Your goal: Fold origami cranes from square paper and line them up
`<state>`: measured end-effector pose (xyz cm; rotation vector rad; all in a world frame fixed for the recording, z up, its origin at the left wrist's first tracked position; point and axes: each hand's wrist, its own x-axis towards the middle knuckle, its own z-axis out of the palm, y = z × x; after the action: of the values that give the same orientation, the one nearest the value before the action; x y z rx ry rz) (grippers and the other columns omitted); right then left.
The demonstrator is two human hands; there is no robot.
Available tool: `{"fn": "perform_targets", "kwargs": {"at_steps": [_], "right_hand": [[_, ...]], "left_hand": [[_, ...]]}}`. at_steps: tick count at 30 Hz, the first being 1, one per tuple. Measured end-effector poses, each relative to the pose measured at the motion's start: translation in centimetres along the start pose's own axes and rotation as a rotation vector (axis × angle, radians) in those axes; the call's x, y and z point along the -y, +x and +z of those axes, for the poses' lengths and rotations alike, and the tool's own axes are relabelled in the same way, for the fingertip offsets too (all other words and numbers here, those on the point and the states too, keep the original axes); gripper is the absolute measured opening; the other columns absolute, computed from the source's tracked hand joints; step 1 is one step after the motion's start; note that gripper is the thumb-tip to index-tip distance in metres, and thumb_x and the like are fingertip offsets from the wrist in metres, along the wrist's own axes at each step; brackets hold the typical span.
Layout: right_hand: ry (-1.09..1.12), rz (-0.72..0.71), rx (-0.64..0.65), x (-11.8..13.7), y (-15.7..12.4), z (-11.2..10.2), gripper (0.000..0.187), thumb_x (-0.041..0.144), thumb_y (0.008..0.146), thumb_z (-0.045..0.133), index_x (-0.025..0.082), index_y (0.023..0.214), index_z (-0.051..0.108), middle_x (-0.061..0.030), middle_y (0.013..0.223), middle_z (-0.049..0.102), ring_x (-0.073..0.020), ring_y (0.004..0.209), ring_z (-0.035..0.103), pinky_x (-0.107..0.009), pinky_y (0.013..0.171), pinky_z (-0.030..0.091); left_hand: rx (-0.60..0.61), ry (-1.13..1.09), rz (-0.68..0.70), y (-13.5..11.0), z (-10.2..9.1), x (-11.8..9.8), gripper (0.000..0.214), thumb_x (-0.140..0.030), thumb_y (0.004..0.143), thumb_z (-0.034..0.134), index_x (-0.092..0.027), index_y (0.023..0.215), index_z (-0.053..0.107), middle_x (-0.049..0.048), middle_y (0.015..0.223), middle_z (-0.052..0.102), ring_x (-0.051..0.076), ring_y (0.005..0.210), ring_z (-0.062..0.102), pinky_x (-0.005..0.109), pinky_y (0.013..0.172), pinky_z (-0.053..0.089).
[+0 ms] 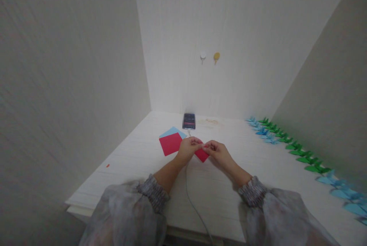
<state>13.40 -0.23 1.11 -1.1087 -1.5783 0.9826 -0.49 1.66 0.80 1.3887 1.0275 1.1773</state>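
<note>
Between my hands is a small piece of folded red paper (202, 155), its lower corner pointing toward me. My left hand (189, 147) pinches it from the left, thumb and fingers pressed together near its top. From the right, my right hand (215, 150) pinches its upper edge, and the fingertips of both hands almost meet. Just left of my left hand lies a flat red paper sheet (170, 144), partly over a light blue sheet (173, 131). The upper part of the folded paper is hidden by my fingers.
A phone (189, 121) lies at the back of the white table (137, 154), its cable (190, 200) running toward me under my left hand. Rows of green folded paper figures (298, 152) and blue ones (334, 183) line the right side. Two hooks (216, 56) hang on the wall.
</note>
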Motion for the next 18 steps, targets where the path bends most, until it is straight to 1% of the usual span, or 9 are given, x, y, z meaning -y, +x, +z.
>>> {"fn": "perform_targets", "kwargs": {"at_steps": [2,4,6,8,13,15,18], "right_hand": [[0.073,0.034,-0.007,0.06,-0.01,0.04,0.018,0.033,0.061,0.061,0.016,0.064,0.054,0.0031,0.053,0.052,-0.0098,0.048,0.045,-0.022,0.047,0.033],[0.136,0.055,-0.049,0.02,0.03,-0.15,0.018,0.031,0.058,0.064,0.016,0.061,0.054,0.0040,0.051,0.051,-0.0087,0.046,0.043,-0.022,0.046,0.031],[0.161,0.055,-0.101,-0.05,0.08,-0.40,0.019,0.030,0.057,0.065,0.015,0.060,0.054,0.0043,0.049,0.050,-0.0084,0.045,0.043,-0.021,0.046,0.031],[0.175,0.055,-0.129,-0.09,0.12,-0.57,0.018,0.030,0.057,0.065,0.015,0.060,0.054,0.0043,0.048,0.050,-0.0086,0.045,0.043,-0.022,0.046,0.031],[0.202,0.025,-0.101,-0.02,0.07,-0.50,0.016,0.031,0.064,0.060,0.015,0.064,0.057,0.0018,0.055,0.055,-0.0098,0.051,0.047,-0.023,0.051,0.034],[0.183,0.033,-0.090,-0.09,0.06,-0.44,0.017,0.031,0.065,0.059,0.014,0.065,0.058,0.0006,0.058,0.056,-0.0106,0.052,0.048,-0.023,0.052,0.036],[0.130,0.037,-0.105,-0.39,0.06,-0.42,0.017,0.031,0.065,0.058,0.015,0.063,0.058,0.0005,0.056,0.056,-0.0109,0.051,0.047,-0.023,0.050,0.035]], "left_hand": [[0.013,-0.071,-0.012,-0.19,0.09,-0.27,0.024,-0.029,0.055,0.066,-0.012,0.070,0.058,0.0006,0.057,0.059,0.010,0.053,0.053,0.021,0.053,0.040],[0.036,-0.126,-0.051,-0.32,0.11,-0.45,0.028,-0.032,0.056,0.066,-0.012,0.074,0.057,0.0006,0.058,0.059,0.009,0.052,0.053,0.021,0.052,0.041],[0.086,-0.144,-0.101,-0.37,0.08,-0.49,0.030,-0.033,0.055,0.066,-0.011,0.074,0.058,0.0020,0.060,0.059,0.009,0.051,0.053,0.021,0.051,0.041],[0.120,-0.138,-0.129,-0.36,0.03,-0.43,0.030,-0.033,0.054,0.067,-0.010,0.071,0.059,0.0030,0.059,0.060,0.009,0.050,0.053,0.021,0.050,0.042],[0.119,-0.112,-0.144,-0.42,0.00,-0.27,0.025,-0.029,0.052,0.069,-0.009,0.066,0.060,0.0018,0.052,0.058,0.008,0.045,0.051,0.020,0.048,0.042],[0.128,-0.087,-0.157,-0.49,0.06,-0.27,0.024,-0.028,0.052,0.069,-0.010,0.065,0.060,0.0014,0.052,0.058,0.007,0.044,0.050,0.020,0.047,0.041],[0.132,-0.083,-0.178,-0.46,0.19,-0.21,0.021,-0.028,0.054,0.067,-0.010,0.062,0.060,0.0009,0.050,0.058,0.007,0.043,0.050,0.020,0.046,0.041]]}}
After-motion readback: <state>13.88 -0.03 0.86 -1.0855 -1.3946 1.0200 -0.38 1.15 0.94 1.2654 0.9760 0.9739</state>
